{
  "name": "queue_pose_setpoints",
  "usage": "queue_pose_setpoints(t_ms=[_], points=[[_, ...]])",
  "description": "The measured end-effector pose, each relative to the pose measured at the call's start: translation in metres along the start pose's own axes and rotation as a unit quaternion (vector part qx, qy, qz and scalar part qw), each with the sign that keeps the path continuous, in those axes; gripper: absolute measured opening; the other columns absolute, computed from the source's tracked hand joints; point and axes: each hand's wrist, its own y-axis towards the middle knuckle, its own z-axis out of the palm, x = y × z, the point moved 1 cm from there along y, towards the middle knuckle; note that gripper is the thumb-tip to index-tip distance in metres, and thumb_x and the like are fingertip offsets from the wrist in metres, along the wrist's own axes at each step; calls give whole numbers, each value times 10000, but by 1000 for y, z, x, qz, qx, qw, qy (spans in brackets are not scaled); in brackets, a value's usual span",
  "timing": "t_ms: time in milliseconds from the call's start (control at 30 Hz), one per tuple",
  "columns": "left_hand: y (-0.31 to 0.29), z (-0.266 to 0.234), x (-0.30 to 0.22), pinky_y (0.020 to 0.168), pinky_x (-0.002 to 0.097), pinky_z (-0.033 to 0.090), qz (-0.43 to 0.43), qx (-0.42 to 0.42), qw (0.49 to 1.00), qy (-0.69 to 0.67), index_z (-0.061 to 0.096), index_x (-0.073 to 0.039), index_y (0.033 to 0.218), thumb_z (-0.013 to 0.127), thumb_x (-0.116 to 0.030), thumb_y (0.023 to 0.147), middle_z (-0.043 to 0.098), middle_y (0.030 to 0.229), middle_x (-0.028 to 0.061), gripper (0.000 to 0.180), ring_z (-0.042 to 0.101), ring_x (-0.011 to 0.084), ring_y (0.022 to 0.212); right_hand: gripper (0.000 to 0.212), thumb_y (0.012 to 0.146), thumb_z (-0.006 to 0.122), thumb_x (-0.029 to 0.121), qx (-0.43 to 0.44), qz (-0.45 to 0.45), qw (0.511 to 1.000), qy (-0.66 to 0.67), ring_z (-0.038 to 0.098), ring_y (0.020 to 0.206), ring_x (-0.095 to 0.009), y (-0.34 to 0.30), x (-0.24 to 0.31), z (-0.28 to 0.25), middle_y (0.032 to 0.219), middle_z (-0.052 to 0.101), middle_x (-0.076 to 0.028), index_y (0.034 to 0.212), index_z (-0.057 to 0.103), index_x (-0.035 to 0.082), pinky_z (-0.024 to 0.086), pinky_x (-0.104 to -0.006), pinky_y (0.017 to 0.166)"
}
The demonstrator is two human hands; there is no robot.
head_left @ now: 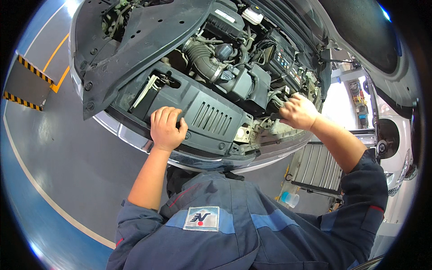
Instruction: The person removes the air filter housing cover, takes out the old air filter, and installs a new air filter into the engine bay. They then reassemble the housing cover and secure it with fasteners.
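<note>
My left hand (pixel 167 129) rests on the front black plastic cover (pixel 198 112) of a car's engine bay, its fingers lying flat and slightly apart. Nothing is in it. On the right, my right hand (pixel 299 112) is closed, with its fingers bent down among wiring and fittings beside the headlight area (pixel 274 129). What those fingers hold, if anything, is hidden. Just behind that hand lies a black box with labels (pixel 285 63). Left of it are the air filter housing (pixel 236 83) and a ribbed intake hose (pixel 202 58).
A loose black panel (pixel 144 54) lies over the bay's left side. The raised hood (pixel 369 36) slants over the right. A slatted metal rack (pixel 317 166) and a light blue container (pixel 290 199) are at the lower right. A striped-edge board (pixel 29 83) stands at left.
</note>
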Motion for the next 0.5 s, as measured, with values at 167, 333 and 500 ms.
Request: queue_pose_setpoints(t_ms=[167, 333, 500], points=[[1, 0, -1, 992, 462, 470, 12, -11, 1000, 0, 695, -89, 1057, 752, -158, 782, 687, 1057, 73, 289, 649, 295, 1078, 612, 910, 757, 608, 187, 440, 836, 272, 763, 949, -386, 0, -3, 13, 927, 762, -211, 1052, 753, 13, 585, -485, 863], [0, -1, -3, 993, 465, 470, 4, -3, 1000, 11, 703, -89, 1050, 751, -154, 782, 694, 1059, 70, 280, 650, 294, 1078, 404, 941, 725, 526, 74, -6, 996, -39, 742, 919, -287, 3, 7, -3, 916, 714, -95, 981, 693, 125, 479, -383, 961], [1, 0, -2, 990, 468, 472, 6, -1, 1000, 12, 705, -83, 1025, 746, -144, 781, 702, 1044, 68, 255, 653, 295, 1064, 646, 837, 832, 605, 206, 443, 829, 272, 773, 992, -392, 10, 1, -4, 1041, 792, -226, 1074, 778, 7, 609, -467, 915]])
